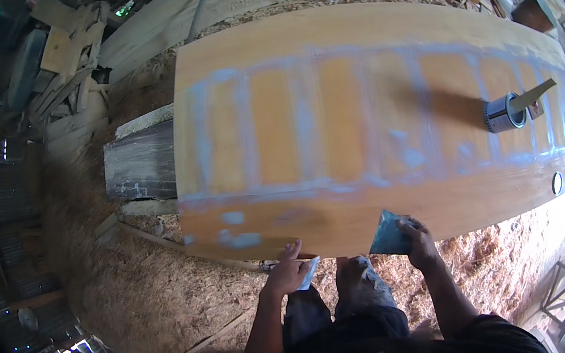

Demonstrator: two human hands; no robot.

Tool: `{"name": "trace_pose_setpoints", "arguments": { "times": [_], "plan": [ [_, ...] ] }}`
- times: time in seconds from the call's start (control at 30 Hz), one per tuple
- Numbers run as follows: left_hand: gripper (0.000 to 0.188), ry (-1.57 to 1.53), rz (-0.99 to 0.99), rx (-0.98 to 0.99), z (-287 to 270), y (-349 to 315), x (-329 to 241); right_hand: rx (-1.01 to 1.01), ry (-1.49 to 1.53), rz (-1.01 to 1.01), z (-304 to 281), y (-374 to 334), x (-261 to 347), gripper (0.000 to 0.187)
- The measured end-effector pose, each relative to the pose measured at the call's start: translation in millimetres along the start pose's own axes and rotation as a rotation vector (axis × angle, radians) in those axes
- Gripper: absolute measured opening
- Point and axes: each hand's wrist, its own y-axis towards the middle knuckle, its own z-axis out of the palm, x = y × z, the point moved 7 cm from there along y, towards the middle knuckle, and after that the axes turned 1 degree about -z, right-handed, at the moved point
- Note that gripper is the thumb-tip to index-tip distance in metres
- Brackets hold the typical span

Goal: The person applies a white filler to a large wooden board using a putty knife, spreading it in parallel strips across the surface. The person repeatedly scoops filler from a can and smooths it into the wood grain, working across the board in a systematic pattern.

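A large wooden panel [347, 216] lay flat before the person, striped with pale-blue smears [239, 240]. At its near edge, the right grip [420, 242] was closed on a blue-green flat piece [388, 235], and the left grip [287, 274] held a smaller pale one [309, 273]. Whether either piece touched the wood could not be told. For smoothing the smears, light, even pressure seemed wise, keeping clear of the open tin [500, 115] toward the right end.

On the long tan wooden panel [276, 35], a cylindrical grey metal can [500, 115] standing toward the right, behind a small pale round dark-rimmed disc [557, 183], with a dark rectangular board [141, 161] left of the panel.
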Motion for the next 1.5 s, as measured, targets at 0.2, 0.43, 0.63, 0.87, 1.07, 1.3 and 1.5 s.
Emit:
{"name": "trace_pose_setpoints", "arguments": {
  "times": [0.2,0.43,0.63,0.87,1.07,1.3,1.5],
  "plan": [
    [0.065,-0.071,0.010,-0.118,-5,5,10,0.111,-0.436,0.027,-17,44,-42,0.018],
    [0.070,0.146,-0.013,-0.118,0,6,15,0.101,-0.377,0.033,-30,58,-58,0.025],
    [0.072,0.206,-0.082,-0.006,-4,11,16,0.082,-0.411,-0.018,-29,59,-60,0.032],
    [0.074,0.188,-0.013,0.042,-9,9,5,0.050,-0.451,-0.051,-27,60,-59,0.029],
    [0.068,0.238,-0.022,-0.004,-13,8,4,0.051,-0.413,-0.028,-27,59,-61,0.027],
    [0.066,0.232,-0.071,-0.031,-3,6,2,0.039,-0.606,-0.212,-26,59,-49,0.033],
    [0.072,0.270,-0.070,-0.034,-13,4,-2,0.005,-0.446,-0.137,-30,62,-64,0.025]
  ]
}}
